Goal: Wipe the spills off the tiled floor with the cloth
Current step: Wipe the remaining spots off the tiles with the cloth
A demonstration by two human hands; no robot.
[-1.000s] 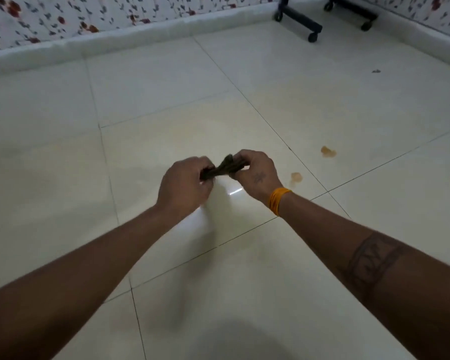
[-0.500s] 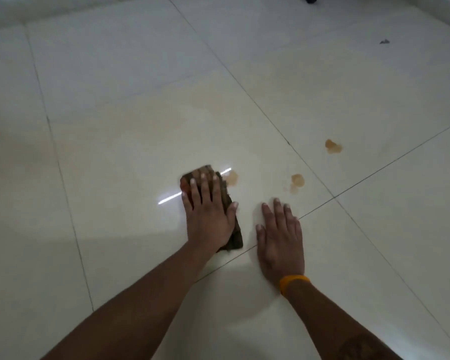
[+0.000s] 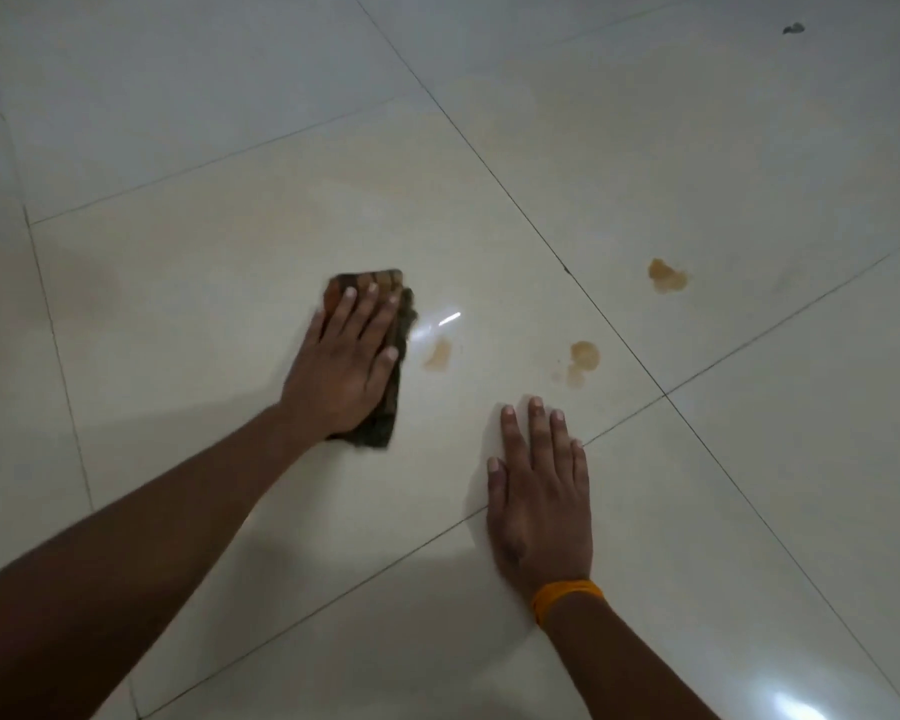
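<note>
A dark brown folded cloth (image 3: 385, 283) lies flat on the cream tiled floor (image 3: 230, 252). My left hand (image 3: 346, 363) presses down on it with fingers spread. Just right of the cloth is a small brown spill (image 3: 439, 354), uncovered. A second spill (image 3: 583, 358) lies further right, and a third (image 3: 667, 275) sits beyond the tile joint. My right hand (image 3: 539, 491) rests flat on the floor with nothing in it, below the second spill.
A small dark speck (image 3: 793, 28) lies on the floor at the far upper right. Dark grout lines cross the tiles diagonally. A light reflection shines beside the cloth.
Both hands held the cloth in the air, then went down to the floor. Since half a second ago my left hand has slid the cloth left, uncovering the nearest spill.
</note>
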